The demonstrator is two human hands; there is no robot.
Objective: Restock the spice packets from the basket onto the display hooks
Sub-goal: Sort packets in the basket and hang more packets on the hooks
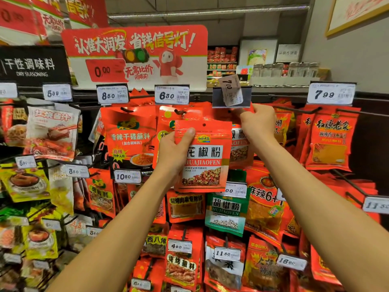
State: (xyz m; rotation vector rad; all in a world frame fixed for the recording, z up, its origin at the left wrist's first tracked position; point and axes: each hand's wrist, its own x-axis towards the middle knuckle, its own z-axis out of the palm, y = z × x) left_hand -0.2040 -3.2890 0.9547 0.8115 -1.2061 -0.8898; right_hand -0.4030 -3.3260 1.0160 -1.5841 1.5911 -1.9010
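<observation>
My left hand (pixel 174 152) has a firm grip on a red huajiao packet (pixel 203 157), thumb across its upper left corner and fingers curled behind, holding it upright in front of the display just below the hook row. My right hand (pixel 260 121) is up at the hook under the tilted price tag (pixel 231 90); its fingers look pinched on something there, likely the hook tip or the top of the hanging packets (pixel 240 144), though I cannot tell which. To do this well I would lift the packet so its punched hole (pixel 203 124) lines up with the hook end, steady the hook with my right hand, and slide the packet straight back without creasing the top seal. The flipped-up tag holder sits right over the hook mouth and may snag the packet's edge, so I would come in from below and in front. Neighbouring packets crowd both sides: a chilli dip packet (pixel 129 140) to the left and more red ones (pixel 330 140) on the right, with a green pepper packet (pixel 226 211) hanging beneath. The basket is out of view.
</observation>
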